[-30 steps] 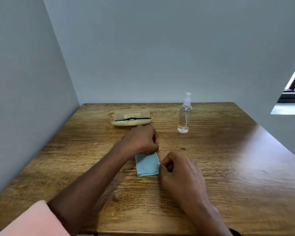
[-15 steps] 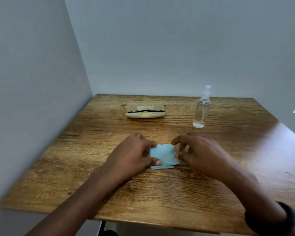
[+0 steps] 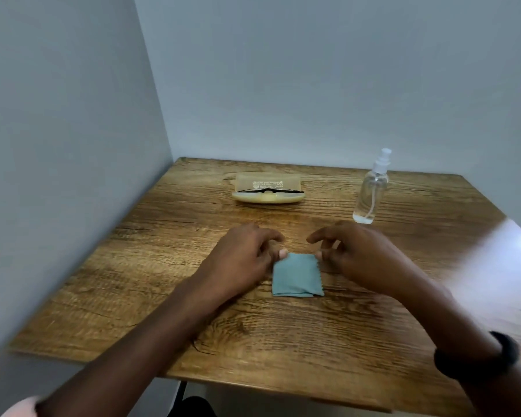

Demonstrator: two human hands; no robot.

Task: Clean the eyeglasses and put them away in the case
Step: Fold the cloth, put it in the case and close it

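Observation:
A folded light-blue cleaning cloth lies flat on the wooden table. My left hand touches its far left corner with the thumb, fingers spread. My right hand touches its far right corner the same way. Neither hand lifts the cloth. Black-framed eyeglasses rest in an open beige case at the back of the table, its lid tipped back.
A clear spray bottle with a white nozzle stands at the back right, just beyond my right hand. Grey walls close the left and back sides of the table. A black band is on my right wrist.
The view has shifted left and closer. My hands have slid from the cloth's sides to its far corners, and more of the cloth shows between them.

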